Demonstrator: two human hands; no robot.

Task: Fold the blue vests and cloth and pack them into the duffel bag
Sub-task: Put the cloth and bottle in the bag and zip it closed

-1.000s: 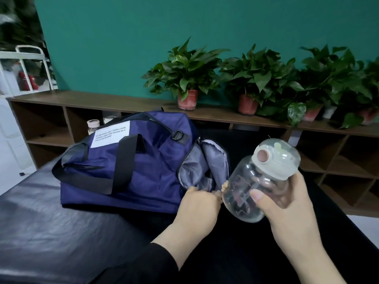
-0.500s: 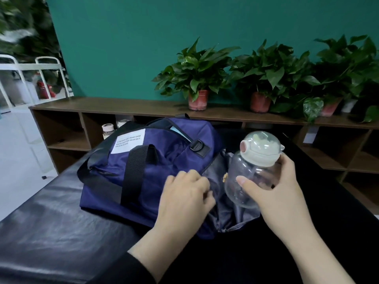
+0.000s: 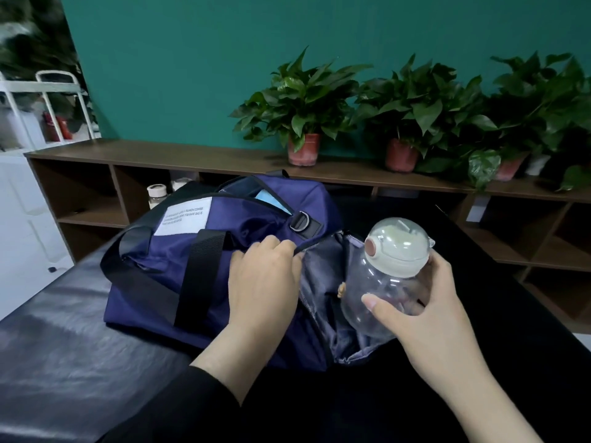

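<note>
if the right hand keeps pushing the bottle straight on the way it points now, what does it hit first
Most likely the grey lining of the open end pocket on the duffel bag. The right hand holds the bottle right at that opening, which the left hand holds apart; depth is unclear.

side pocket [image 3: 323,302] open | clear bottle [image 3: 380,292] at its mouth | black strap [image 3: 201,270] crosses duffel bag [image 3: 153,282]

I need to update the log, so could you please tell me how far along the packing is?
Done: light blue fabric shows through the duffel bag top opening. In hand: left hand holds the end pocket's edge; right hand holds a clear bottle at it. Left: I cannot tell; no loose clothes in view.
</note>
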